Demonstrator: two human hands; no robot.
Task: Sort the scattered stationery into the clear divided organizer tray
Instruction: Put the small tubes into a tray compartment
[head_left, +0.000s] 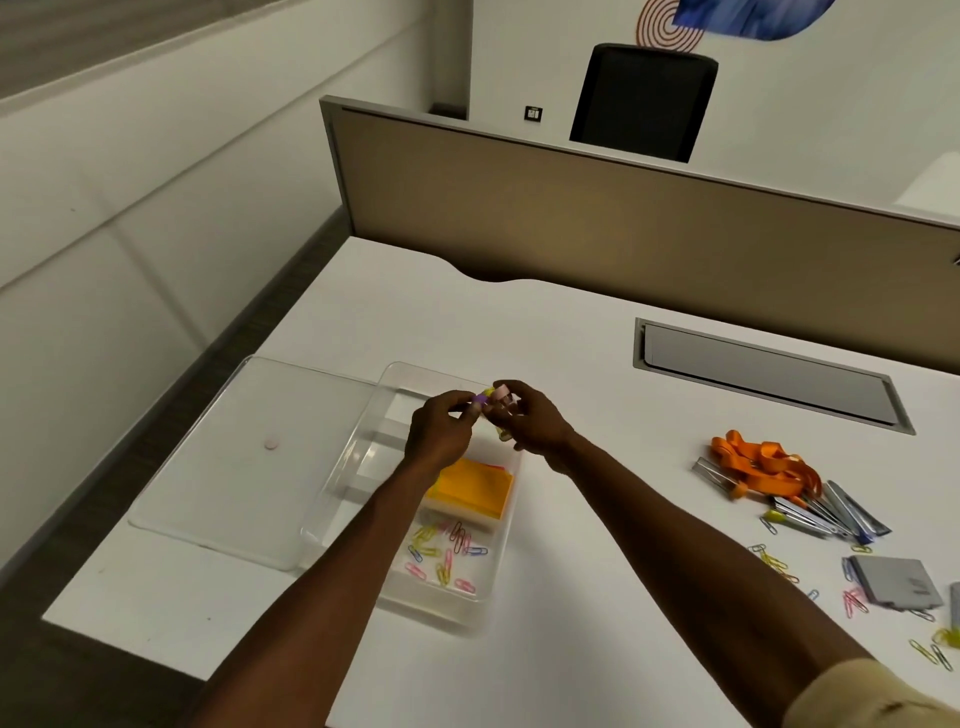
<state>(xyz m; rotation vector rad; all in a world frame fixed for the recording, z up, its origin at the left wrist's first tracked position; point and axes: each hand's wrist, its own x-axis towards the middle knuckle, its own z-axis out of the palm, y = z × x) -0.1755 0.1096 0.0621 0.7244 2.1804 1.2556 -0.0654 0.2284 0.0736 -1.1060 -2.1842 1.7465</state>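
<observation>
Taking the clear organizer tray as the landmark: to its left the clear lid lies flat on the white desk, with a small pink disc on it. Inside the tray, the nearest compartment holds coloured paper clips, and the one behind it holds orange sticky notes.

Above the tray's far end both hands meet. The left hand has its fingertips closed in a pinch on a small cluster of pastel clips, purple, yellow and pink; what kind they are is too blurred to tell. The right hand is curled round the other side of the same cluster, thumb and forefinger closed on it.

The step looks like separating or settling these pieces before dropping them. It would go best with the hands lowered close over an empty far compartment, so nothing bounces out.

Well to the right of the tray lie an orange lanyard, pens, a grey notepad and loose paper clips, all unsorted
</observation>
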